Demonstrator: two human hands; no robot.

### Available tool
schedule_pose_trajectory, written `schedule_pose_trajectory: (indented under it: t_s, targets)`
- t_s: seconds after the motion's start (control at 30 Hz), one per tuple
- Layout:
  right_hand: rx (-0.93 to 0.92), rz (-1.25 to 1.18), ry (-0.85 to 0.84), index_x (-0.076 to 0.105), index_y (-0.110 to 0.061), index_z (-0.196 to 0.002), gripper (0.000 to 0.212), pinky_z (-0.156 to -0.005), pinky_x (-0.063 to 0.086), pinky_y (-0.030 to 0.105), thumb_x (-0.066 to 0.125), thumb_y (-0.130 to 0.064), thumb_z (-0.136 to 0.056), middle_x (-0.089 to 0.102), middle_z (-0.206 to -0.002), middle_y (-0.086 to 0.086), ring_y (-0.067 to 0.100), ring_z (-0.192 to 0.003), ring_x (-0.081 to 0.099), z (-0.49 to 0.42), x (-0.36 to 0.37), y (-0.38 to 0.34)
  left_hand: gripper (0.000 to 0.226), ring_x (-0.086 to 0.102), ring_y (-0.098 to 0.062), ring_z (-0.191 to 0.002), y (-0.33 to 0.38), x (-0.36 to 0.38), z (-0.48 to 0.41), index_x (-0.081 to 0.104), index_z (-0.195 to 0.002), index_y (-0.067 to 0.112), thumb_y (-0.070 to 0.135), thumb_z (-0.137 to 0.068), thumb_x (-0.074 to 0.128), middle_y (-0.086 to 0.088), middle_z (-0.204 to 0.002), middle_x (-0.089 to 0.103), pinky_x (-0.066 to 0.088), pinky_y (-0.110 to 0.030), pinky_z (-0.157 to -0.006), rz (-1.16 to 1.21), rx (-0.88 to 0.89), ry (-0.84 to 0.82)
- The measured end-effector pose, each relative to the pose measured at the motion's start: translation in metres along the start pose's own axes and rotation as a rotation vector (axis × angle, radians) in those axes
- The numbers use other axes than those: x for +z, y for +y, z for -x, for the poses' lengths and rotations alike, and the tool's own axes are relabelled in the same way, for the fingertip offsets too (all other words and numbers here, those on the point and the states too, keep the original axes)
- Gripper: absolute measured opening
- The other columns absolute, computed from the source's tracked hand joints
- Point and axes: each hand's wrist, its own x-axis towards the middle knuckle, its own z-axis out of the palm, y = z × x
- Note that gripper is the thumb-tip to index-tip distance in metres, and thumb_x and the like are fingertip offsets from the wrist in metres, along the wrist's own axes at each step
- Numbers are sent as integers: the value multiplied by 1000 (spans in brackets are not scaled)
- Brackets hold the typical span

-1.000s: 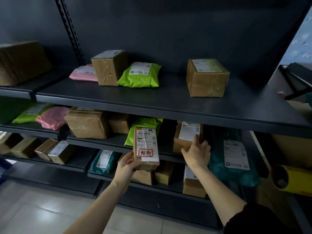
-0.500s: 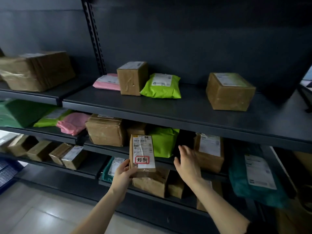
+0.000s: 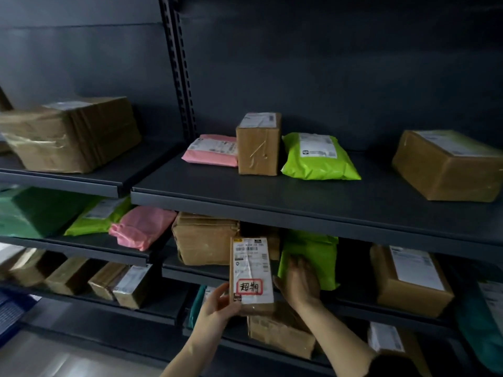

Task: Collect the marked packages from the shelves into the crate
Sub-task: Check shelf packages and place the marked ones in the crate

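Head view: left hand gripped the marked package by its lower left corner, red-boxed label facing the camera, likely to confirm the mark, just in front of the middle shelf; right hand, straight-fingered and empty, hovered just right of it.

The right hand has left the labelled brown box at centre right. It now lies open in front of the lime-green mailer, just beside the right edge of the marked package. The view has swung left, and the yellow roll at lower right is out of frame.
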Motion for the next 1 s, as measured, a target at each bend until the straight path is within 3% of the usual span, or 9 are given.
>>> schedule_pose_trajectory:
  t_s: [0.07,0.17,0.27,0.33,0.4,0.53,0.7,0.87,1.0]
  targets:
    - [43,136,8,35,-11,-136,61,-105,33,36,46,-49,-90,38,-140,13,28,-128,36,-4,10,-1,60,64,-32,-106,-2,-3,-6,45,-133,5,3,-77,68,-18,-110,69,50,-43,-93,-8,-3,-29]
    - [91,219,91,51,-6,-122,51,-97,39,36,57,-39,-85,52,-125,16,29,-116,48,-3,13,0,52,65,-29,-104,-4,-4,-9,46,-129,8,2,-81,65,-15,-109,69,53,-32,-79,-13,-6,-45]
    - [21,245,192,67,-3,-64,33,-53,52,25,87,-9,-39,64,-65,14,28,-61,63,0,12,5,47,65,-27,-104,-8,-3,-9,48,-125,11,2,-82,64,-16,-112,67,52,-24,-71,-6,-12,-61]
    - [-7,206,245,63,-3,-52,33,-42,49,24,85,7,-29,59,-52,13,29,-48,59,3,15,14,46,63,-29,-105,-11,-4,-9,49,-124,11,0,-82,64,-18,-114,66,51,-27,-74,0,-13,-62]
    - [-26,209,266,63,2,-56,29,-44,51,26,80,13,-35,61,-56,16,32,-53,62,5,10,20,50,62,-31,-106,-13,-3,-9,52,-121,11,4,-76,72,-18,-114,66,50,-32,-80,1,-12,-56]
    - [71,51,186,57,-1,-101,16,-78,49,32,48,-9,-91,63,-100,15,29,-99,59,9,-6,30,58,61,-31,-109,-14,2,-10,54,-116,17,18,-60,70,-16,-112,67,48,-38,-91,-11,-11,-47]
    - [215,-605,453,50,-6,-82,9,-50,31,19,51,-8,-91,49,-67,-2,13,-60,51,17,-47,39,45,65,-26,-101,-12,16,-9,57,-110,20,16,-67,72,-12,-105,70,50,-31,-79,-23,-5,-73]
    - [547,-1186,325,46,-8,-73,20,-82,52,43,47,-4,-93,55,-91,16,32,-85,58,17,-52,69,50,65,-27,-100,-13,30,-13,47,-125,15,4,-80,67,-15,-109,67,51,-31,-75,8,-17,-53]
    - [655,-1148,209,49,-4,-87,8,-80,53,40,44,-3,-94,57,-96,18,27,-79,60,31,-35,99,51,66,-26,-97,-18,36,-13,45,-129,12,2,-83,64,-15,-109,67,51,-30,-72,-5,-33,-45]
